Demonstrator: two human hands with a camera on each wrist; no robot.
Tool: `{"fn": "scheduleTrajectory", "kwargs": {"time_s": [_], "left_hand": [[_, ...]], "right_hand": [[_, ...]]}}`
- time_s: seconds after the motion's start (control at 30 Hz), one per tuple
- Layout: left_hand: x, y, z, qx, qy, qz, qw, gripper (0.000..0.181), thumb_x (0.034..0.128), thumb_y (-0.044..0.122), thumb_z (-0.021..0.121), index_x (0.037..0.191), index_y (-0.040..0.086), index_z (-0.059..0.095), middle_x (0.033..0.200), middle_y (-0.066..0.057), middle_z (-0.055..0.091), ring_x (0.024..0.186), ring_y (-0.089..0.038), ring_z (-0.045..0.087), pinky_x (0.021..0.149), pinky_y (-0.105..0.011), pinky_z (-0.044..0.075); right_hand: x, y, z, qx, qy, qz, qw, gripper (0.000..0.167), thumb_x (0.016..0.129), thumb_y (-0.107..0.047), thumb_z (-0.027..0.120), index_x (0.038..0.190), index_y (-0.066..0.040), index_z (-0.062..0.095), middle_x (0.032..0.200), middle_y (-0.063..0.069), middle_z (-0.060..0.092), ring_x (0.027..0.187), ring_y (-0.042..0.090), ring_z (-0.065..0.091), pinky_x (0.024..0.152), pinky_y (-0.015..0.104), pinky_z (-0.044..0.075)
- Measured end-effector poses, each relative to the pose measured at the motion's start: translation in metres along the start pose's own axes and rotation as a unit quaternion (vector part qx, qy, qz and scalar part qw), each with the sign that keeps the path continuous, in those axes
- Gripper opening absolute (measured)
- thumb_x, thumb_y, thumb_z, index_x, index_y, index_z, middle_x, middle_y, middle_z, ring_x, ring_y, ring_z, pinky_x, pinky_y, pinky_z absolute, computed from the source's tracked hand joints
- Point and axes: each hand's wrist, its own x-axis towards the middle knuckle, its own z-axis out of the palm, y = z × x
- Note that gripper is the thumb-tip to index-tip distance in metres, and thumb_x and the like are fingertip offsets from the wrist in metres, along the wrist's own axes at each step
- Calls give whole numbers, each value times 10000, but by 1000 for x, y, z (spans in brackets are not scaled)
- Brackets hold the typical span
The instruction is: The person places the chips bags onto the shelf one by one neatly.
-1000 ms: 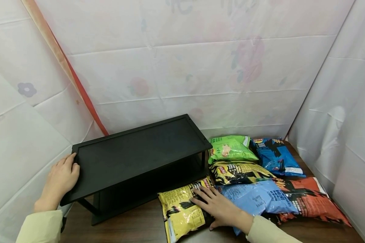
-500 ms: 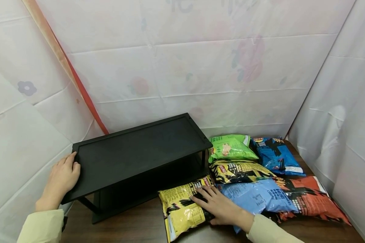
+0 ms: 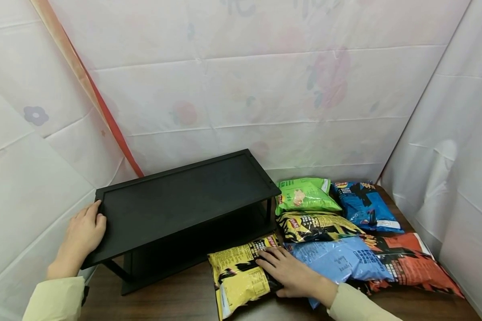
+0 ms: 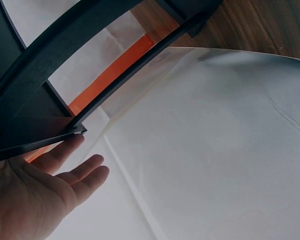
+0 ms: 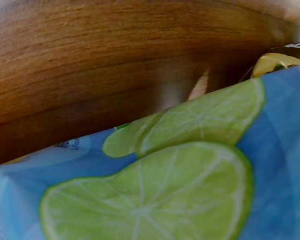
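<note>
A black two-tier shelf [image 3: 180, 205] stands on the table at the left. My left hand [image 3: 82, 234] rests on its left end, the thumb on the top board. In the left wrist view the fingers [image 4: 87, 180] reach out fairly straight, one touching the board's corner. A yellow bag of chips [image 3: 241, 276] lies in front of the shelf's right end. My right hand [image 3: 287, 272] holds its right side, fingers over the top and thumb by the edge. Under the right wrist, a light blue chip bag [image 5: 285, 130] with lime slices fills much of that wrist view.
Right of the shelf lie a green chip bag [image 3: 305, 196], a black-and-yellow one [image 3: 321, 227], a dark blue one [image 3: 365, 207] and a red one [image 3: 413, 267]. White printed cloth [image 3: 241, 98] walls the back and sides of the brown table [image 3: 176, 303].
The right hand's fingers have drawn slightly in across the yellow bag, and the thumb has come closer to its edge. The bag has shifted a little left. The left hand stays on the shelf.
</note>
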Motion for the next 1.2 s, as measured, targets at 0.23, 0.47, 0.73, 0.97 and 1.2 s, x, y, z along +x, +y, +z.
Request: {"fn": "scheduleTrajectory", "kwargs": {"time_s": [0.23, 0.47, 0.73, 0.97, 1.2], "left_hand": [[-1, 1, 0, -16, -56, -28, 10000, 495, 956, 140, 239, 1376, -119, 267, 1314, -397, 329, 1176, -554, 292, 981, -628, 206], [-2, 1, 0, -47, -87, -30, 9999, 497, 960, 144, 231, 1381, -119, 257, 1319, -397, 320, 1179, -556, 283, 992, -628, 196], [-2, 2, 0, -65, -56, 13, 10000, 495, 955, 136, 232, 1374, -126, 263, 1307, -402, 330, 1168, -559, 292, 970, -636, 206], [-2, 2, 1, -79, -56, 9, 10000, 497, 955, 137, 233, 1377, -125, 258, 1311, -403, 325, 1172, -558, 290, 970, -637, 206], [-2, 2, 1, -119, -28, 36, 9999, 497, 954, 133, 235, 1377, -126, 257, 1309, -404, 327, 1174, -557, 291, 973, -637, 205]], "right_hand": [[2, -1, -2, 427, 98, -17, 9990, 858, 733, -482, 704, 1422, -166, 302, 1448, 66, 334, 1304, 300, 358, 991, 492, 408], [4, -1, -9, 710, 174, 5, 9973, 815, 744, -416, 709, 1417, -164, 325, 1402, 54, 391, 1267, 285, 396, 964, 491, 431], [4, 0, -15, 1047, 186, 210, 9941, 774, 752, -369, 707, 1398, -151, 341, 1378, 26, 436, 1255, 265, 415, 954, 501, 437], [4, 0, -20, 1081, 99, 277, 9937, 675, 773, -368, 689, 1338, -144, 396, 1383, 22, 431, 1252, 256, 416, 932, 469, 464], [2, 2, -25, 1128, 186, 324, 9929, 647, 792, -368, 671, 1347, -175, 402, 1426, 76, 364, 1234, 270, 430, 856, 439, 510]]}}
